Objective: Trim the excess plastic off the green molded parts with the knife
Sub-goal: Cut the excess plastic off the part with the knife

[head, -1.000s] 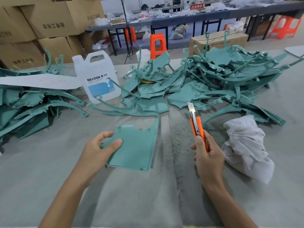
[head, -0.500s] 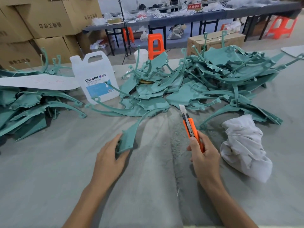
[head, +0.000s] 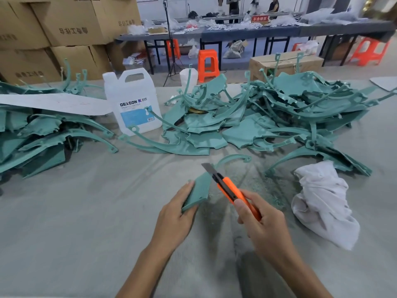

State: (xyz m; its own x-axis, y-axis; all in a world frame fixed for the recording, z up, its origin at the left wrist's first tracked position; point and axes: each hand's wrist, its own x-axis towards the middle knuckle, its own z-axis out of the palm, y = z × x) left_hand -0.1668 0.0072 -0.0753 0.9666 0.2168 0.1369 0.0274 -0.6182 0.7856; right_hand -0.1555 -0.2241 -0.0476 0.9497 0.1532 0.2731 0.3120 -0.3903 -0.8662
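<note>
At your nine o'clock a stack of teal-green molded plastic parts (head: 32,143) lies on the grey cloth-covered desk (head: 86,211). At eleven o'clock stands a white plastic jug (head: 133,104) labelled DEXCON; its smaller print is too fine to read. Just ahead of you, your left hand (head: 174,220) has its grip pinching the near corner of the flat green molded panel with a curved arm (head: 198,190), holding it tilted. Your right hand (head: 266,229) has its grip wrapped round the orange-handled snap-off utility knife (head: 227,186), thumb on top. The blade is out and points to eleven o'clock at the panel's right edge; whether steel touches plastic cannot be told. This looks like the start of a trimming cut: next, seat the blade on the flash and draw it along the edge, away from the holding hand. At one o'clock sprawls the big heap of green parts (head: 279,117), and at three a crumpled white cloth (head: 322,203). Far back, a red sign (head: 260,18) reads 不合格区.
</note>
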